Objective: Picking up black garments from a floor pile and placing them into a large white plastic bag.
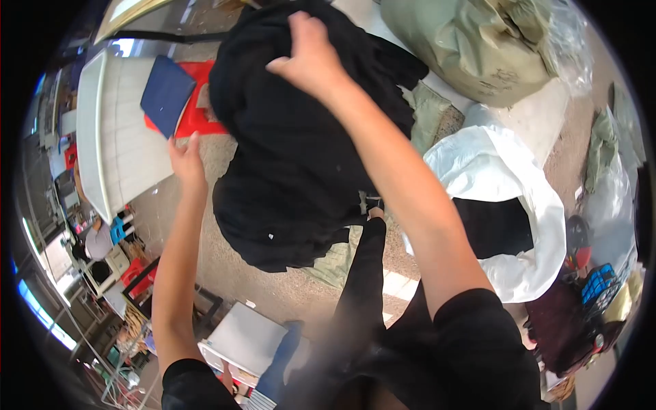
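Note:
A large pile of black fabric [294, 137] fills the middle of the view, looking like stacked garments or cut cloth. My right hand [311, 58] is over the far part of this pile with thumb and fingers spread, holding nothing I can see; whether it touches the cloth I cannot tell. To the left of the pile, my left hand [188, 158] is raised with its fingers apart. Its fingertips come close to the lower corner of a dark blue flat panel [167, 96], which lies over a red object [199, 72]. No grip on the panel shows.
At right stands an open white sack [540, 225] with black cloth inside. Behind it sits a bulging olive-green sack [471, 48]. A white table [126, 123] is at left. Nearer, a white-topped table [242, 335] has another person's arm beside it. Clear plastic bags lie far right.

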A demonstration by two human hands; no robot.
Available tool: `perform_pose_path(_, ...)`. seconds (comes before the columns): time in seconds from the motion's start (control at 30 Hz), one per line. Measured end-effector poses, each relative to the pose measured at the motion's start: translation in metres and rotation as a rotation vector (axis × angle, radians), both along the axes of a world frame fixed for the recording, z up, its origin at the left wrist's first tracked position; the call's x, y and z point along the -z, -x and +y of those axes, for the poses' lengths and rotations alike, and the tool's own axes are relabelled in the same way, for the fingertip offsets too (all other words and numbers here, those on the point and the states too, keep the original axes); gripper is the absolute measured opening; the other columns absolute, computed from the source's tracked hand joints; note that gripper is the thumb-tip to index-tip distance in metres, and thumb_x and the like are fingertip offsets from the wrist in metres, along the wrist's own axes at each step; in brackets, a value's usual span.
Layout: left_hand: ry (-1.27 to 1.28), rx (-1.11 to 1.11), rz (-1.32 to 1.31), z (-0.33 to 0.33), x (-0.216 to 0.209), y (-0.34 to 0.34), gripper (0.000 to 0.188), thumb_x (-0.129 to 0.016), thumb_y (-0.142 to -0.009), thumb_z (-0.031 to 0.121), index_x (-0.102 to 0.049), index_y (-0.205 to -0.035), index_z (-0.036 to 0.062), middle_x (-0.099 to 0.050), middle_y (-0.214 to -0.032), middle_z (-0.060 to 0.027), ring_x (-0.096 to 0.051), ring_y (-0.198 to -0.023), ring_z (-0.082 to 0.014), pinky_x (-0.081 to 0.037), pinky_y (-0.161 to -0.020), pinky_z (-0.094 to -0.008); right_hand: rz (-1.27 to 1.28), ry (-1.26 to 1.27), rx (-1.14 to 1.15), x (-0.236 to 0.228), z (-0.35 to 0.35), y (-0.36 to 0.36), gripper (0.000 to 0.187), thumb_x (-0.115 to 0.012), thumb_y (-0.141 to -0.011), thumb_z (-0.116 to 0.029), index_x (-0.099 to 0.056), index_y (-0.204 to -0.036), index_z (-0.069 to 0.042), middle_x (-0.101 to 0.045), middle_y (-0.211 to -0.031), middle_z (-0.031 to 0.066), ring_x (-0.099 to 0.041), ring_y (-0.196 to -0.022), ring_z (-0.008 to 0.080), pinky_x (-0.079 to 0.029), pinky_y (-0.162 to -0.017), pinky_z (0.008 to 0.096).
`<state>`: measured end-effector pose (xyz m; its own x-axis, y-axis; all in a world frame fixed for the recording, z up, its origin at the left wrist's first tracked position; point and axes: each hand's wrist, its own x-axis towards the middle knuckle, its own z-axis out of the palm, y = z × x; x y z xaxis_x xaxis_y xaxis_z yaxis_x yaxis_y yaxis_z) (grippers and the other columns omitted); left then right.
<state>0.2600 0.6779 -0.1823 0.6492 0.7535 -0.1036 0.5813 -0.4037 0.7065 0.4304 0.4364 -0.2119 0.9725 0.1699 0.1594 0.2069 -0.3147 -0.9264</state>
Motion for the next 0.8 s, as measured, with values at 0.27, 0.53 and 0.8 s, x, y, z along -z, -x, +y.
perform_pose_path(0.27, 0.559, -0.105, 0.572, -0.121, 0.157, 0.122, 0.062, -0.069, -0.081, 0.022, -0.038, -0.132, 0.0024, -0.055, -0.095, -0.0092, -0.059, -0.072, -0.0199, -0.052, -0.059, -0.0360, 0.512, 0.083, -0.258, 0.114, -0.116, 0.263, 0.033, -0.065, -0.075, -0.010, -0.058, -0.107, -0.004, -0.058, -0.103, 0.0134, -0.056, -0.097, 0.0340, -0.047, -0.084, 0.0383)
perform_pose_path(0.53, 0.317, -0.401, 0.352, -0.136, 0.232, 0.008, 0.104, -0.076, -0.073, 0.040, -0.006, -0.143, 0.0078, -0.050, -0.120, -0.0183, -0.061, -0.078, -0.0302, -0.050, -0.056, -0.0375, 0.990, 0.308, 0.158, 0.151, -0.351, 0.400, 0.019, -0.056, -0.082, -0.003, -0.061, -0.101, -0.002, -0.065, -0.087, 0.0143, -0.064, -0.075, 0.0228, -0.051, -0.067, 0.0316)
perform_pose_path(0.8, -0.243, 0.213, 0.644, -0.077, 0.231, -0.034, 0.058, -0.069, -0.073, 0.022, -0.047, -0.123, 0.0010, -0.059, -0.106, -0.0209, -0.061, -0.081, -0.0369, -0.053, -0.066, -0.0426, 1.070, 0.196, 0.237, 0.212, -0.302, 0.445, 0.016, -0.059, -0.080, -0.007, -0.059, -0.096, -0.006, -0.063, -0.079, 0.0153, -0.063, -0.071, 0.0265, -0.049, -0.067, 0.0359)
